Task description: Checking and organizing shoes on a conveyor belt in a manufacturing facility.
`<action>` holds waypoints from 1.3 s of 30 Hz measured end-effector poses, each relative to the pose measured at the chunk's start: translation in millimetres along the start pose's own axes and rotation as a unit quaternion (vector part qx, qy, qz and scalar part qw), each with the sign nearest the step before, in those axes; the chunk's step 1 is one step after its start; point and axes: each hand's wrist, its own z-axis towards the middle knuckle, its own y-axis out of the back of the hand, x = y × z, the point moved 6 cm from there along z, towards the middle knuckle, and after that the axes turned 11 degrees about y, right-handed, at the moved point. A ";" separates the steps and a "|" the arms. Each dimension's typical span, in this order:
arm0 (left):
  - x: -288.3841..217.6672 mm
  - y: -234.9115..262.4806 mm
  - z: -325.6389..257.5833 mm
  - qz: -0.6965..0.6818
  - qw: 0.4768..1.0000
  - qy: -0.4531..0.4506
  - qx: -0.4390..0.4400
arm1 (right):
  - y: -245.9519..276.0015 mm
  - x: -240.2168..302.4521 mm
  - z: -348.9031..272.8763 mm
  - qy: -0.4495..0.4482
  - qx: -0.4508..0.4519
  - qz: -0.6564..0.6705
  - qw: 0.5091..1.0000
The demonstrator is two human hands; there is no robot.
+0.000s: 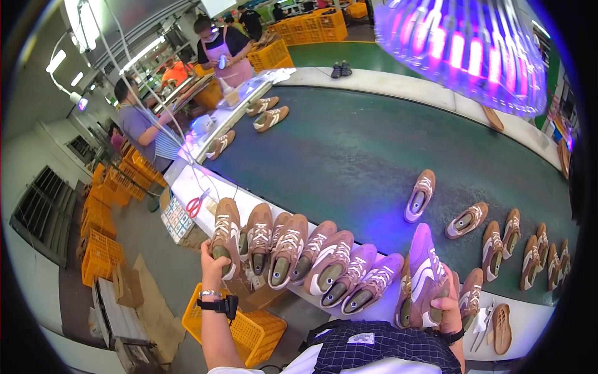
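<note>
Shoes (333, 258) in brown with white laces stand in a row along the white ledge (531, 327) at the lower middle of the frame, toes toward the top. At the row's left end, left of centre, the person's left hand (215, 265) is closed around the heel of the end shoe (226, 224). Right of centre, near the lower edge, the right hand (450, 305) grips the heel end of a purple-lit shoe (428, 271), its thumb across the near side. Beyond the ledge, a dark green belt (336, 143) fills the centre, carrying more shoes at the right and three at the upper left. Red-handled scissors (196, 204) lie left of the row; a brown sole (501, 330) lies at the lower right. A yellow basket (266, 333) sits below the row, and a ribbed lamp (464, 56) glows purple at the upper right. At the upper left, a co-worker in a pink apron (233, 67) stands past the belt.
</note>
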 end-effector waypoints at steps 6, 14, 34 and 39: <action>23.8 26.8 67.9 0.132 0.991 -0.024 -0.021 | -10.4 -0.9 2.2 -0.019 0.010 -0.027 0.999; 47.9 15.5 139.2 0.288 0.957 -0.027 0.020 | -5.1 -2.8 1.8 0.002 -0.011 -0.057 0.998; -35.6 -215.3 -118.7 0.329 0.854 -0.219 0.338 | 10.4 -14.2 -4.2 -0.038 -0.041 -0.060 0.997; 14.9 -250.8 -126.7 0.562 0.758 -0.182 0.277 | 17.4 -13.1 -10.3 -0.034 -0.005 -0.044 0.998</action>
